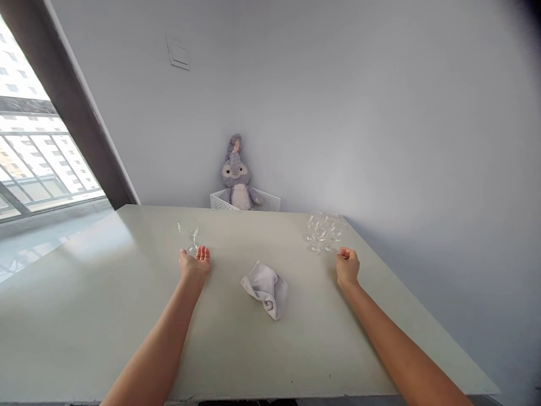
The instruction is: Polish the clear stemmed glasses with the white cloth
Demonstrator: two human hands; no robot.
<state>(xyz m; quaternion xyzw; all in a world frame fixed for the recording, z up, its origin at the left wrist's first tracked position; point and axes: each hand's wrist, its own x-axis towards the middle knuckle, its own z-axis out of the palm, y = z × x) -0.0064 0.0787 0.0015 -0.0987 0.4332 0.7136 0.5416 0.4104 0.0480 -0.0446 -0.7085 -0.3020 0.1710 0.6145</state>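
Observation:
My left hand [195, 263] lies palm up on the table, its fingers stretched out and open. Just beyond it stands a clear stemmed glass [188, 230], its foot close to my fingertips. On the other side, my right hand [347, 266] is closed with its fingers curled in. Whether something is between those fingers I cannot make out. Several clear stemmed glasses [323, 230] stand upright in a tight group just past that hand. Between my two arms lies a crumpled light grey cloth [267, 288].
The pale table [236, 358] reaches toward the wall corner. Behind its far edge, a grey plush toy [236, 175] sits in a white perforated basket [270, 202]. A wall [422, 141] runs along the right, and a window [38, 135] is at left.

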